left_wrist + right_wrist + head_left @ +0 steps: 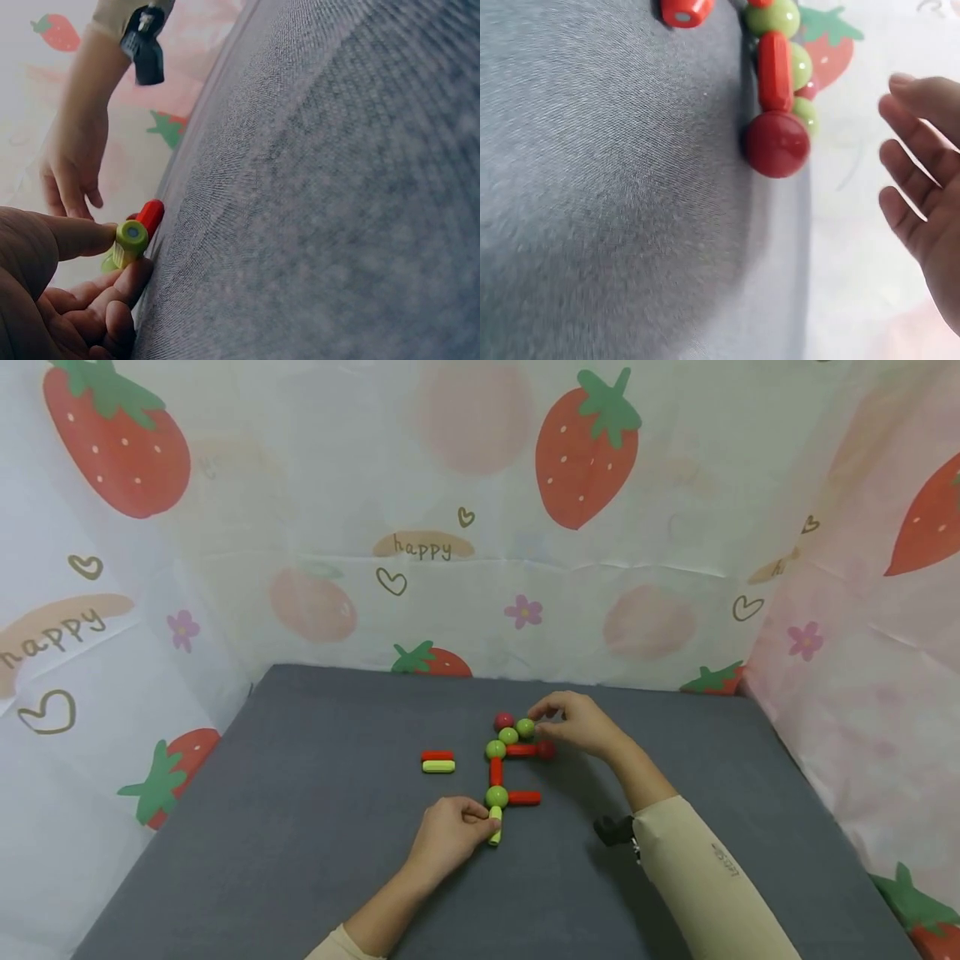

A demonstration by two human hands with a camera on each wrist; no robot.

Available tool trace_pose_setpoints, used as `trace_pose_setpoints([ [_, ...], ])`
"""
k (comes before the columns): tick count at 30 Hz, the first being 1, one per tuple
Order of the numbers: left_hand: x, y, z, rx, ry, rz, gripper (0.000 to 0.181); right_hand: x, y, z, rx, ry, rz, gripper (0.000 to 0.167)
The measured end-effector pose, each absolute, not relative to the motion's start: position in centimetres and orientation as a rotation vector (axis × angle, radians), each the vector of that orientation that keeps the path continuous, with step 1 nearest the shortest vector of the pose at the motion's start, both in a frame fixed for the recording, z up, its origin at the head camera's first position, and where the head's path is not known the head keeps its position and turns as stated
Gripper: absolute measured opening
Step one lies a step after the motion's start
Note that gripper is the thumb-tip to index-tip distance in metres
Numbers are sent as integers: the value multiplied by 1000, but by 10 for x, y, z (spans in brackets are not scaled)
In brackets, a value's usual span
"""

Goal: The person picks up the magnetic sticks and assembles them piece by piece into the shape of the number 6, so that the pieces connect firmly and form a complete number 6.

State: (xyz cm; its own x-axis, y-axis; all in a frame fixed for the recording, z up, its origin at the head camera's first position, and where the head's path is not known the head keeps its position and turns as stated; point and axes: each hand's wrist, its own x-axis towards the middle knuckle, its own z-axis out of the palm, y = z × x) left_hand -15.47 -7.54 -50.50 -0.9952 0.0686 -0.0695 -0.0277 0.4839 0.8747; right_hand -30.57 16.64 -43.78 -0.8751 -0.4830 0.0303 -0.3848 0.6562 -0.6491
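In the head view, a figure of balls and rods lies right of centre. The left hand (pixel 450 833), at lower centre, pinches a yellow-green rod (pixel 495 838) between thumb and finger. The rod's long axis runs up the frame, and its upper end meets the lower green ball (pixel 497 797), just above the fingertips; the left hand is the nearer one to this joint. From that ball a side red rod (pixel 524 797) points right and an upright red rod (pixel 496 771) runs up to another green ball (pixel 496 749). The right hand (pixel 581 727) is above and to the right, its fingertips just beside the end green ball (pixel 525 727); here I cannot tell whether they touch it. A loose red rod (pixel 437 756) and a loose yellow-green rod (pixel 438 767) lie parallel at left of centre.

In the left wrist view, the pinched rod shows nearly end-on at lower left, the thumb on one side and a fingertip beneath. The right hand hangs at upper left.

In the right wrist view, the right hand at the right edge holds nothing, its fingers loosely parted. A dark red ball (pixel 778 144) sits left of it, well apart, below a red rod (pixel 775 71) whose long axis runs up the frame.
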Motion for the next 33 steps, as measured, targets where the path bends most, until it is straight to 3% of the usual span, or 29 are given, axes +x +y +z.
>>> trace_pose_setpoints([
  [18, -155, -74, -505, 47, 2616, 1569, 18, -329, 156, -474, -454, 2648, -1170, 42],
  [33, -154, -75, -503, 47, 2621, 1562, 17, -329, 149, -485, -398, 2627, -1217, 42],
])
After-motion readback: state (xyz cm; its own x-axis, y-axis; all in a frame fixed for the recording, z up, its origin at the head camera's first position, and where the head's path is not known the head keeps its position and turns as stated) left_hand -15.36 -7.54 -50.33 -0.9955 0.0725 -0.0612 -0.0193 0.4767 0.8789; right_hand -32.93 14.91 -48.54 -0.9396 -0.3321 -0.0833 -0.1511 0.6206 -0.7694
